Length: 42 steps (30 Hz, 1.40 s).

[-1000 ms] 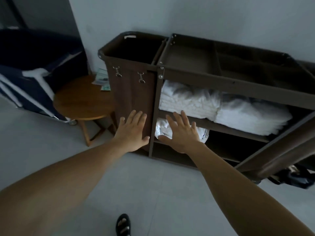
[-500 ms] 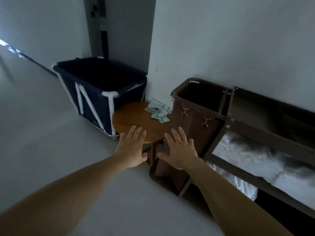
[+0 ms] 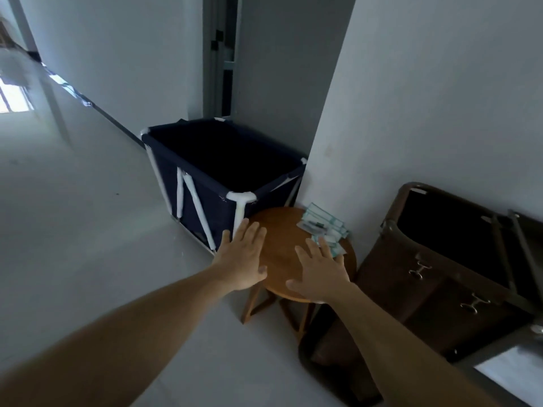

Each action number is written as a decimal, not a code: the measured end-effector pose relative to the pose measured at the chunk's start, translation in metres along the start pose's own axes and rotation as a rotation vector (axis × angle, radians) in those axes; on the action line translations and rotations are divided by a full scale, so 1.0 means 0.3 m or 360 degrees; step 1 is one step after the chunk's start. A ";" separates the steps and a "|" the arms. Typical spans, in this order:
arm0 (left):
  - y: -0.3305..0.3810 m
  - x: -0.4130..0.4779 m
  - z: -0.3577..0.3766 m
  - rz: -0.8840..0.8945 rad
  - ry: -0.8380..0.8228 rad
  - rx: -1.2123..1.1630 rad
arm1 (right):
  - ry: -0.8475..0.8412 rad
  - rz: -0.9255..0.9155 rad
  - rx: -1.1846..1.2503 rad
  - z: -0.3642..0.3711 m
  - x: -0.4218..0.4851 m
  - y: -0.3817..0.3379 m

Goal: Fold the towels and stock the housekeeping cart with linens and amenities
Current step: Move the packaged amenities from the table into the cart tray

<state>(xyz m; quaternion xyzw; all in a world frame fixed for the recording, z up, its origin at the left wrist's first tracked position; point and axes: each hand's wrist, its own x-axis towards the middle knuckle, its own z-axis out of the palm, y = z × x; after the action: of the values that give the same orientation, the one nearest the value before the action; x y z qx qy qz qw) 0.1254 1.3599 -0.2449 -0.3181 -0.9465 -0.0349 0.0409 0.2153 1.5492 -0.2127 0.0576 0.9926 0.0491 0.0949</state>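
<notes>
A small pile of white-and-green amenity packets [image 3: 321, 227] lies on the far right part of a round wooden side table [image 3: 282, 254]. My left hand [image 3: 244, 257] hovers flat with straight fingers over the table's left edge, holding nothing. My right hand [image 3: 320, 271] is spread open above the table's right side, its fingertips just short of the packets. The brown housekeeping cart [image 3: 440, 274] with its dark laundry bag stands to the right; a strip of white linen [image 3: 511, 374] shows at the bottom right corner.
A navy fabric laundry hamper [image 3: 205, 183] with white frame tubes stands behind the table to the left. A white wall corner [image 3: 338, 127] rises right behind the table. A doorway [image 3: 223, 54] lies beyond, and grey floor stretches left down a corridor.
The view has swung left from the cart's towel shelves to the side table and hamper. Both open hands moved with it, from in front of the cart to above the table.
</notes>
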 end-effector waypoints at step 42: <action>-0.069 2.053 0.887 0.0914 -0.0875 -0.0092 | -0.0484 0.0862 0.0533 0.497 1.697 0.825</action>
<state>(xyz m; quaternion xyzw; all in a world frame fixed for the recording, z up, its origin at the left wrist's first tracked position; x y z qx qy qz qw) -0.3911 1.7371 -0.4490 -0.5684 -0.7933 0.0378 -0.2148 -0.2263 1.8696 -0.4245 0.3403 0.9101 -0.1001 0.2143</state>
